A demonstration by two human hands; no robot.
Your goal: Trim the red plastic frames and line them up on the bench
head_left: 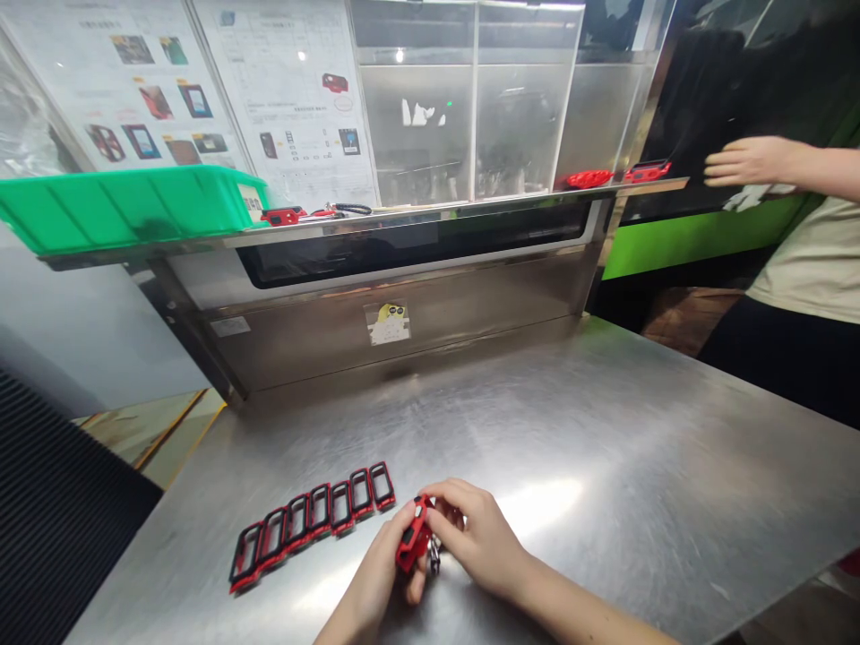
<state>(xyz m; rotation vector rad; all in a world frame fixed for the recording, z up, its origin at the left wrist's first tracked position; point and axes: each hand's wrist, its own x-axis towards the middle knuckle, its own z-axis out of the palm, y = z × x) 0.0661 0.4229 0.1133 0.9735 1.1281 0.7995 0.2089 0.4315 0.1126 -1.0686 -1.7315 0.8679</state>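
The left hand (366,573) and right hand (477,537) clench a red plastic frame (415,535) beside a row of red-and-black frames (313,526) on the shiny steel tabletop (605,466).

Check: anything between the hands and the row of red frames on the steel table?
Nothing visible stands in the way. The left hand and right hand hold a red plastic part beside the row of red frames, with only the steel table surface between them.
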